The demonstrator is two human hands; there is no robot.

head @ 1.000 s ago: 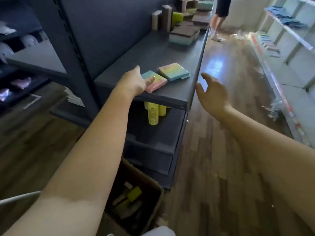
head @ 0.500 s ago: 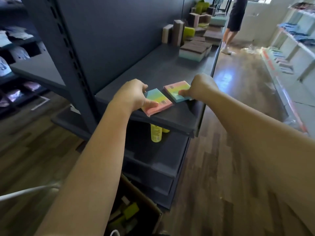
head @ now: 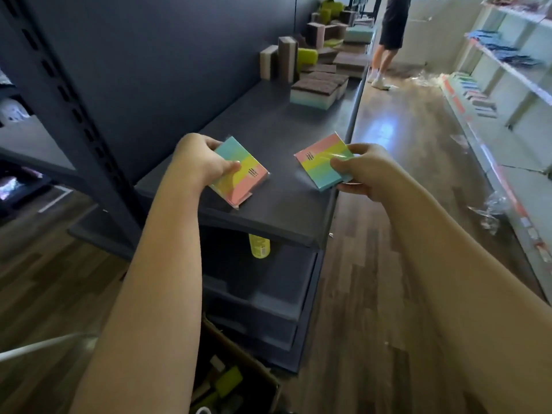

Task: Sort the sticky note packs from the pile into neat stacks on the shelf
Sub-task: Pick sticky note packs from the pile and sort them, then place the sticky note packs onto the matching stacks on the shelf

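Stretching away, the matte dark-grey metal shelf (head: 283, 127) carries stacked brown-topped sponges (head: 318, 91) at its far end. Over its near end, each hand pinches one glossy, film-wrapped pastel-striped rectangular sticky note pack: left hand (head: 198, 161) the left pack (head: 240, 174), right hand (head: 366, 171) the right pack (head: 324, 161).

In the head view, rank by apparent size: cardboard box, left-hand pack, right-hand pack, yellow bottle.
1. Cardboard box, though it is nearest.
2. Left-hand pack and right-hand pack, alike.
3. Yellow bottle, mostly hidden.
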